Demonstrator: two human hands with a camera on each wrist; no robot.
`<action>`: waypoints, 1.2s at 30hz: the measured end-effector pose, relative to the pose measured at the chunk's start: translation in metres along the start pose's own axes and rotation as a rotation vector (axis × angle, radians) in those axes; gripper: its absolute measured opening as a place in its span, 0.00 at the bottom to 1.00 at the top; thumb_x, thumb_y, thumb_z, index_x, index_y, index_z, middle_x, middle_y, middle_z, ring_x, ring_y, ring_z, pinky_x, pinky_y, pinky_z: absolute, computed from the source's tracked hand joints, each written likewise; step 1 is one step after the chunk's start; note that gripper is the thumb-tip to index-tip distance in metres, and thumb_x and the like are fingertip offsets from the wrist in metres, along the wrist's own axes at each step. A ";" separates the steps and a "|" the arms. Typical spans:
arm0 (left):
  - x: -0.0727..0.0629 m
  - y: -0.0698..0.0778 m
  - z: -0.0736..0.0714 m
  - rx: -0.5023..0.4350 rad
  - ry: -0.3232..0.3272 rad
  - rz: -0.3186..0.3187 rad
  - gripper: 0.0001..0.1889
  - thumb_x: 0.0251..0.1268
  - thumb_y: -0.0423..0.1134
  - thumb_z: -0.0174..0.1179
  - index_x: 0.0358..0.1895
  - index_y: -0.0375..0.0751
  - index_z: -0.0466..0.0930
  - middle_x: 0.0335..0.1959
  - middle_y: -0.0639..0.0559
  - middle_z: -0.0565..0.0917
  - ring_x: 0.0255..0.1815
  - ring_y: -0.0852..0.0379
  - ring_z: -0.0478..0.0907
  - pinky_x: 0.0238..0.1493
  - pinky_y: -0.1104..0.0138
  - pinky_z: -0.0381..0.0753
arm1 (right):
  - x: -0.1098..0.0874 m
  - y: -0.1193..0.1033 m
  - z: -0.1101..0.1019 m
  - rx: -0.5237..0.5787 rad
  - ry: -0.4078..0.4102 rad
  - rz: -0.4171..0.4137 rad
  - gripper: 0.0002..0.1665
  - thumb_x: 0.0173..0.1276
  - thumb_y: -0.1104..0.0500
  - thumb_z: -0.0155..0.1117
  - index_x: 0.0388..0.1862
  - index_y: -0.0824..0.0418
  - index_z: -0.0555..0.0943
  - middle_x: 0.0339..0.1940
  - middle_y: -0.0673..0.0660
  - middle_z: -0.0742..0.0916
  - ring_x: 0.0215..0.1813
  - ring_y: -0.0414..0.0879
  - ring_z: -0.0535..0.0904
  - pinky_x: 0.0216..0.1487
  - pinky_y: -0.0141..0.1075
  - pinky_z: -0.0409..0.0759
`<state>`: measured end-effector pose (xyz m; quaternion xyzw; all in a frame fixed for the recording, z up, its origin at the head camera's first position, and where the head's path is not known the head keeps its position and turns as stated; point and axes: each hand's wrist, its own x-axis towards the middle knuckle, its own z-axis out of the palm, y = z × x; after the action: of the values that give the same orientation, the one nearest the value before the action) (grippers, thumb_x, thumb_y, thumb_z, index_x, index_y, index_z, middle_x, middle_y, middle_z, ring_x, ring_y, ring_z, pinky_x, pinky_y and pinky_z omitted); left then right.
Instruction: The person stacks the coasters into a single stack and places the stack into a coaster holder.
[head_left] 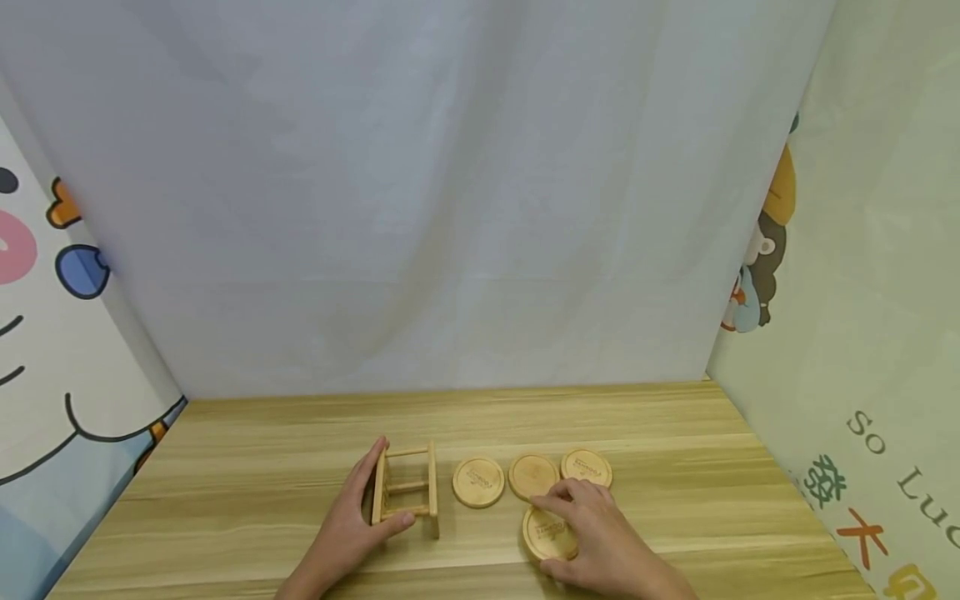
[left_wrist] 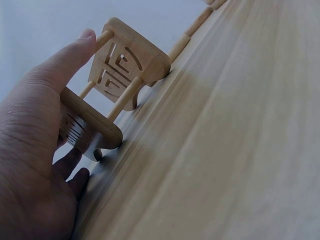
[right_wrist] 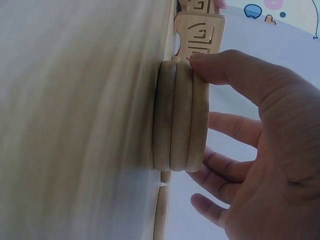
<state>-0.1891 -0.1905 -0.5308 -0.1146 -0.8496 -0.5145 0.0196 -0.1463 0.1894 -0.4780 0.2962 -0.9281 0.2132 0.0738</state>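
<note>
My left hand (head_left: 347, 521) holds a small wooden coaster rack (head_left: 433, 487) by its left end panel, thumb at the front and fingers at the back. In the left wrist view the rack (left_wrist: 152, 57) stands on the table, its two cut-out panels joined by rods. To the right, my right hand (head_left: 603, 542) pinches the edge of a round wooden coaster (head_left: 550, 535) with engraved lettering. The right wrist view shows it as the top of a stack of three coasters (right_wrist: 181, 120), the thumb at its near edge and fingertips at the opposite side.
Behind the stack, three spots along a row hold round coasters: a left one (head_left: 478, 482), a middle one (head_left: 533, 477) and a right one (head_left: 587, 467). The wood-grain table (head_left: 240, 492) meets a pale back curtain (head_left: 450, 208), with printed cloths at both sides.
</note>
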 end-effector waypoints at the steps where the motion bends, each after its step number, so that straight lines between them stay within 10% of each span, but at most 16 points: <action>1: 0.000 0.000 0.001 0.001 0.000 -0.001 0.60 0.67 0.54 0.80 0.94 0.59 0.48 0.92 0.44 0.57 0.89 0.28 0.53 0.77 0.21 0.58 | 0.000 0.000 0.000 0.002 -0.004 0.004 0.42 0.57 0.50 0.91 0.71 0.55 0.87 0.59 0.47 0.83 0.61 0.44 0.78 0.68 0.63 0.75; 36: -0.001 -0.002 0.001 0.018 0.008 0.006 0.60 0.66 0.55 0.80 0.94 0.64 0.47 0.92 0.46 0.57 0.89 0.29 0.54 0.77 0.21 0.59 | 0.005 0.014 -0.011 0.035 0.129 0.132 0.36 0.70 0.39 0.82 0.70 0.55 0.88 0.57 0.47 0.86 0.56 0.46 0.82 0.56 0.51 0.84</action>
<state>-0.1889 -0.1905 -0.5330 -0.1147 -0.8537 -0.5074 0.0257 -0.1587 0.2014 -0.4718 0.2215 -0.9350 0.2526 0.1141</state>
